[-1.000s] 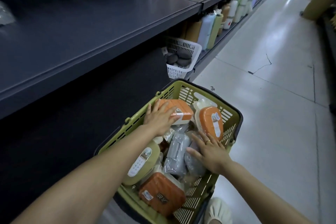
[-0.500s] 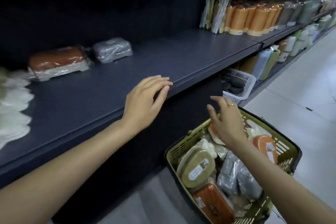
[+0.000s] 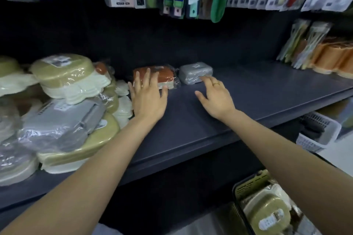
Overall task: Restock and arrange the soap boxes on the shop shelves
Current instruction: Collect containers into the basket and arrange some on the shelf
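on the dark shelf (image 3: 257,89), at about 12 o'clock from the person, an orange soap box (image 3: 162,74) and a grey soap box (image 3: 193,71) lie side by side in plastic wrap. the left hand (image 3: 148,95) is released, its straight fingers resting on the orange box. the right hand (image 3: 215,95) is also released, fingertips touching the grey box. at 9 o'clock lies a pile of green and grey soap boxes (image 3: 63,105); at 5 o'clock a green basket (image 3: 246,187) holds more.
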